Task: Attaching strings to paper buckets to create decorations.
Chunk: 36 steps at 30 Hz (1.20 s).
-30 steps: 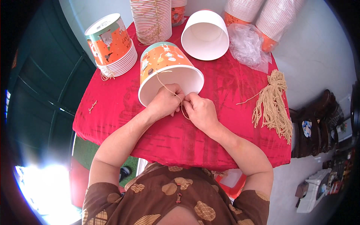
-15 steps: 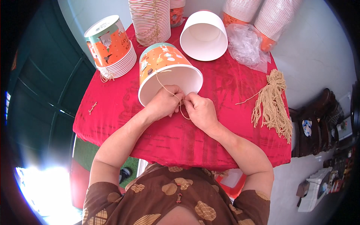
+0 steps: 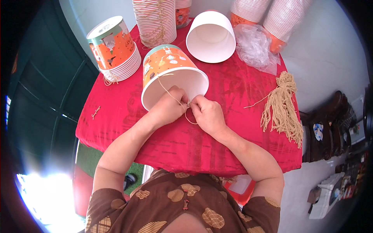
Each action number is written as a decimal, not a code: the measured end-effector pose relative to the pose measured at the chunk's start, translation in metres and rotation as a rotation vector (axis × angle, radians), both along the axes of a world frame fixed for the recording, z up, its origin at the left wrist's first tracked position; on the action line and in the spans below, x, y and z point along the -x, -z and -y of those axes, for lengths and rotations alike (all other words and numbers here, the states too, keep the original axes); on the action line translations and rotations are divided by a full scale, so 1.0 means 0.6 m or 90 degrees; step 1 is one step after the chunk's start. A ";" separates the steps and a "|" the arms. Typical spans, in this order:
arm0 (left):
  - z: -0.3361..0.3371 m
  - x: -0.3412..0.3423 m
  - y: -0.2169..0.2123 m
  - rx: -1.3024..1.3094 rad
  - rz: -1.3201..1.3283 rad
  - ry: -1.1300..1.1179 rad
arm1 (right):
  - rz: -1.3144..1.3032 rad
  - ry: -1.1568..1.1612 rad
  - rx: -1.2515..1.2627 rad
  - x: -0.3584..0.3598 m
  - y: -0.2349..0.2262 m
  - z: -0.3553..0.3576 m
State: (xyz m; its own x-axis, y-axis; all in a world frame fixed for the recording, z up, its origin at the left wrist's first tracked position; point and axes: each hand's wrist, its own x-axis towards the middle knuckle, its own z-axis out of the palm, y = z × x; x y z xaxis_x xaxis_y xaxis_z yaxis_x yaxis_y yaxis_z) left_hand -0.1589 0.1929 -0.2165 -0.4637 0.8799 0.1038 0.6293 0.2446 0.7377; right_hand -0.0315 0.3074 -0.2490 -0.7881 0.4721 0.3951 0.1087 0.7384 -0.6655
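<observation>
At the far left of the red cloth-covered table (image 3: 128, 116) stands an upside-down stack of orange-and-teal printed paper buckets (image 3: 112, 48), with a small scrap of tan string (image 3: 95, 112) lying on the cloth nearer the table's edge. Further right, at the back, rises a tall stack of white ribbed paper cups (image 3: 155, 21). In the middle lies an orange printed paper bucket with a white inside (image 3: 171, 75), tipped on its side with its mouth toward the person. The left hand (image 3: 169, 106) rests at the bucket's rim, fingers curled shut on a thin tan cord (image 3: 173, 95) that runs up over the bucket's wall. Just beside it, touching, the right hand (image 3: 208, 114) pinches the same cord, a loop hanging below. Behind lies a plain white paper bucket (image 3: 211, 37) on its side, then a crumpled clear plastic bag (image 3: 254, 48), and at the right a bundle of tan cords (image 3: 283, 103).
</observation>
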 end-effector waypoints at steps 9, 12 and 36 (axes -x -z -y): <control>-0.004 -0.005 0.009 -0.008 -0.052 -0.011 | -0.013 0.003 0.006 0.000 -0.005 0.004; -0.003 -0.005 0.010 -0.028 -0.062 -0.005 | -0.015 0.008 0.010 0.000 -0.004 0.005; -0.002 -0.003 0.003 0.021 -0.014 0.003 | -0.030 -0.012 -0.034 -0.002 -0.002 0.004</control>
State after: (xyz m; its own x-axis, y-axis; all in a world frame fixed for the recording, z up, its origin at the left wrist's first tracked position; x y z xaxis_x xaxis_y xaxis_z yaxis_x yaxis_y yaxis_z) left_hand -0.1571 0.1944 -0.2181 -0.4576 0.8851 0.0844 0.6469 0.2663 0.7145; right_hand -0.0302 0.3052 -0.2477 -0.7764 0.4352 0.4558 0.0643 0.7742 -0.6296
